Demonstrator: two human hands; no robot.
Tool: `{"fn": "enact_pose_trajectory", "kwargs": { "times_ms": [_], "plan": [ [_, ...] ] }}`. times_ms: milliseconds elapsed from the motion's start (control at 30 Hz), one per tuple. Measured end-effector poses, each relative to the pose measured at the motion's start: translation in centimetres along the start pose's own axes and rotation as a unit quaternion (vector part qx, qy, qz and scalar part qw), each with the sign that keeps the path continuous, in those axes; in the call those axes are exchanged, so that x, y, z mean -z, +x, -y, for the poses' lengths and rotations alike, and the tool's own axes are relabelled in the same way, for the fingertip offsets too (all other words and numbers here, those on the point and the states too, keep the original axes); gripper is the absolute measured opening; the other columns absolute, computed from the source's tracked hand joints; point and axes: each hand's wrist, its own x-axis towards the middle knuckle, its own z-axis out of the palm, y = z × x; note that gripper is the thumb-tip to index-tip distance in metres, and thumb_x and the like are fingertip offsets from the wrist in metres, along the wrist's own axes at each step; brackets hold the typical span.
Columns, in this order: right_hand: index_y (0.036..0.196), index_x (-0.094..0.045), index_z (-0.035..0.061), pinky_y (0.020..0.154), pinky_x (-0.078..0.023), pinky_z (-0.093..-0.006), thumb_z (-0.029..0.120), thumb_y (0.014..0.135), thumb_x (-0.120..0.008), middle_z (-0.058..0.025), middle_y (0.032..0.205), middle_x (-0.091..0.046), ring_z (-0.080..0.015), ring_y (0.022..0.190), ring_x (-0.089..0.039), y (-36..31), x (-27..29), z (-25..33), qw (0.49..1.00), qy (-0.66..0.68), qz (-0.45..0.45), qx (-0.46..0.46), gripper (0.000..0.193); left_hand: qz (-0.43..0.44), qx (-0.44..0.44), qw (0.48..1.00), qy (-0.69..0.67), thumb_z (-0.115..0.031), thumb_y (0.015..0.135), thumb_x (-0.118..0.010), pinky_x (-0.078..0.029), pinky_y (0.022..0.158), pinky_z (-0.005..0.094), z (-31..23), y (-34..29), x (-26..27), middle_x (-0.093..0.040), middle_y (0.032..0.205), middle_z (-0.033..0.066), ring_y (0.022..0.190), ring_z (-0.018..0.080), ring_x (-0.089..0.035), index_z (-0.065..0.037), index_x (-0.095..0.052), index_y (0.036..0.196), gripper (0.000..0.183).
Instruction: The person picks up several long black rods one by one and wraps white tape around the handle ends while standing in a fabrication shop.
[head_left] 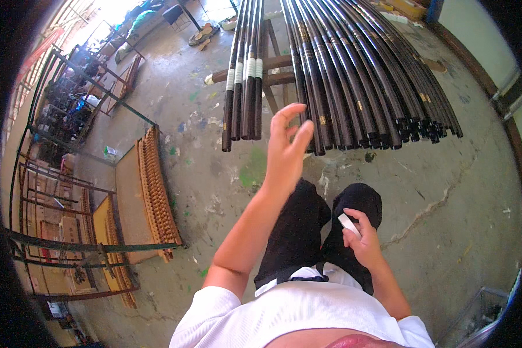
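My left hand is raised in front of the near ends of the dark glossy poles. Its fingers curve apart from the thumb, with nothing seen between them. The leftmost pole of the large group passes right behind the fingertips; I cannot tell whether they touch it. A smaller set of poles with white bands lies to the left, apart from the rest. Over my right knee, my right hand is closed on a small white rectangular piece, pinched between thumb and fingers.
Wooden trestle bars run under the poles. On the left stands a green metal rack beside a bundle of ribbed brown pieces. The concrete floor is cracked and paint-stained. A wall borders the right.
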Motion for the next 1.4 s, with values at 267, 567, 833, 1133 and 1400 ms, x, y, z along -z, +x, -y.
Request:
{"fn": "enact_pose_trajectory", "kwargs": {
  "times_ms": [267, 567, 833, 1133, 1400],
  "plan": [
    [0.123, -0.046, 0.0077, 0.055, -0.042, -0.0249, 0.007, 0.086, -0.056, -0.0032, 0.066, -0.056, -0.0097, 0.058, -0.052, 1.5, 0.4, 0.1, 0.997, 0.054, -0.045, -0.015, 0.038, -0.024, 0.281, 0.955, -0.087, -0.046, 0.088, -0.055, -0.039, 0.089, 0.0355, 11.5, 8.3, -0.1, -0.049, 0.119, 0.0136, 0.105, 0.0197, -0.047, 0.002, -0.041, 0.125, 0.062],
    [0.121, -0.046, 0.0069, 0.055, -0.041, -0.0246, 0.004, 0.086, -0.056, -0.0028, 0.066, -0.055, -0.0094, 0.057, -0.050, 2.9, -0.3, -0.3, 0.996, 0.060, -0.054, -0.038, 0.037, -0.081, 0.143, 0.979, 0.119, -0.031, 0.088, -0.059, -0.046, 0.062, 0.0288, 13.9, 9.4, 0.4, -0.059, 0.077, 0.0047, 0.070, 0.0142, -0.056, 0.001, -0.058, 0.094, 0.033],
    [0.125, -0.041, 0.0056, 0.052, -0.037, -0.0216, 0.006, 0.085, -0.050, -0.0030, 0.068, -0.054, -0.0078, 0.056, -0.046, 3.0, -1.1, 0.1, 0.996, 0.070, -0.042, -0.029, 0.041, -0.009, 0.067, 0.983, -0.171, -0.027, 0.091, -0.054, -0.048, 0.058, 0.0271, 1.7, 2.0, 2.7, -0.057, 0.094, 0.0057, 0.068, 0.0132, -0.057, -0.006, -0.038, 0.122, 0.040],
    [0.140, -0.024, 0.0084, 0.051, -0.040, -0.0209, 0.018, 0.084, -0.050, -0.0113, 0.078, -0.061, -0.0101, 0.055, -0.048, 3.1, -1.0, 3.9, 0.977, 0.188, 0.034, 0.098, 0.063, 0.021, 0.019, 0.982, -0.185, -0.013, 0.095, -0.046, -0.037, 0.044, 0.0226, -1.9, -1.1, 6.4, -0.053, 0.078, 0.0060, 0.049, 0.0083, -0.044, -0.002, -0.042, 0.124, 0.032],
    [0.146, -0.010, 0.0055, 0.056, -0.044, -0.0231, 0.012, 0.086, -0.054, -0.0170, 0.083, -0.064, -0.0115, 0.058, -0.053, 0.5, -0.9, 10.9, 0.961, 0.218, 0.082, 0.148, 0.074, 0.084, 0.004, 0.989, -0.120, 0.001, 0.080, -0.061, -0.046, 0.058, 0.0211, -6.1, -6.6, 4.6, -0.055, 0.111, 0.0157, 0.071, 0.0122, -0.056, -0.006, -0.026, 0.138, 0.068]
  ]
}}
